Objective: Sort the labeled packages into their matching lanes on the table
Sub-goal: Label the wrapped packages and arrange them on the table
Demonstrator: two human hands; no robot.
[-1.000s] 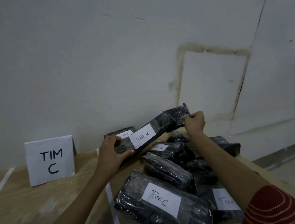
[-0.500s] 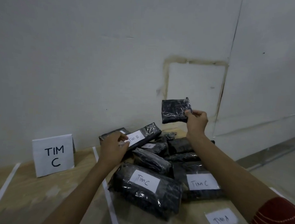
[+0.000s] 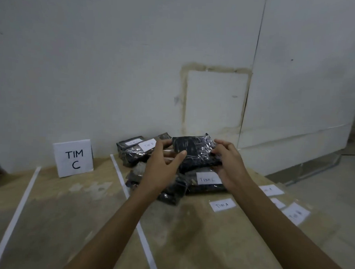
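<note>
The right grip (image 3: 228,163) has its fingers curled round the right end of a black film-wrapped package (image 3: 194,151). It holds the package in the air just above the pile, near the wall. The left grip (image 3: 163,164) is spread, with its index finger at the package's left edge and its thumb tip over the near face. Whether it takes any weight I cannot tell.

The main risk is a wrong lane. No label shows on the face turned this way, so the package probably has to be turned over before it goes anywhere. The film looks slick and crinkled. If it is turned with only one end held firmly, it could slide out and drop onto the pile, shifting the packages below.

Directly under the grips lies a package marked TIM C (image 3: 208,179). Behind and to the left sits one marked Tim B (image 3: 149,145), leaning on another whose label is too blurred to read. Loose paper slips, one reading Tim A (image 3: 222,205), lie on the desk (image 3: 67,221) to the right, where a passing forearm could sweep them off.

A white tape line (image 3: 129,195) runs along the left of the pile. Beyond it the TIM C sign (image 3: 74,158) stands in its lane against the wall. A carry to the left has to rise over the Tim B package.
</note>
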